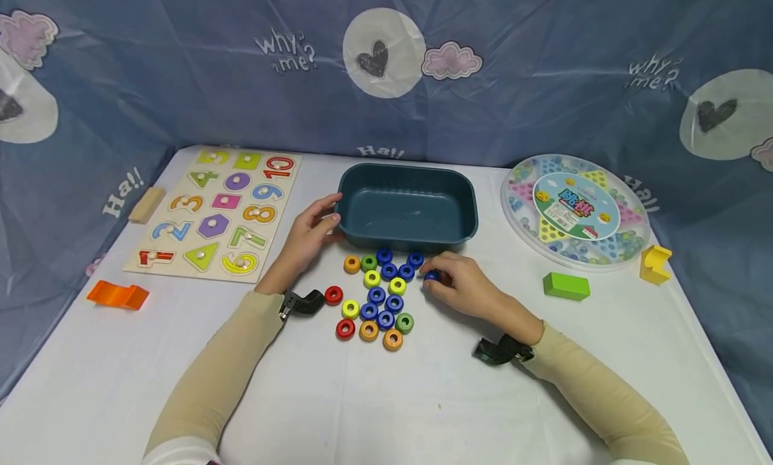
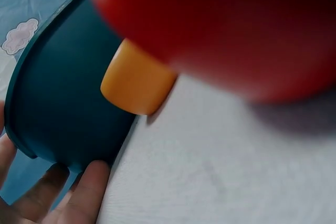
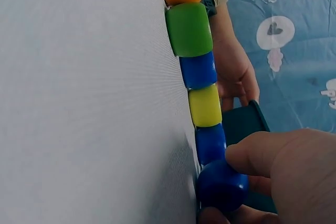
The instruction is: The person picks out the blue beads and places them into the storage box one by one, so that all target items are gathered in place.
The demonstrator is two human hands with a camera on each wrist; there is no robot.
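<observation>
My left hand [image 1: 309, 233] rests against the left side of a dark teal plastic basin [image 1: 406, 242], its fingers fairly straight along the outer wall. In the left wrist view, the fingertips [image 2: 94, 174] touch that wall low down. Just in front of the basin lie ring beads in blue, yellow, green, orange and red, such as a red bead [image 1: 333, 295] and an orange bead [image 1: 392, 339]. At the right side of this group, my right hand [image 1: 465, 285] pinches a blue bead [image 3: 223, 186] between thumb and fingers, low at the white tabletop.
To the left lies a wooden number puzzle board [image 1: 226, 203], with a wooden block [image 1: 147, 205] and an orange block [image 1: 117, 295] near it. A round clear board-game case [image 1: 513, 217] is at the right, beside a green block [image 1: 566, 286] and a yellow block [image 1: 655, 264].
</observation>
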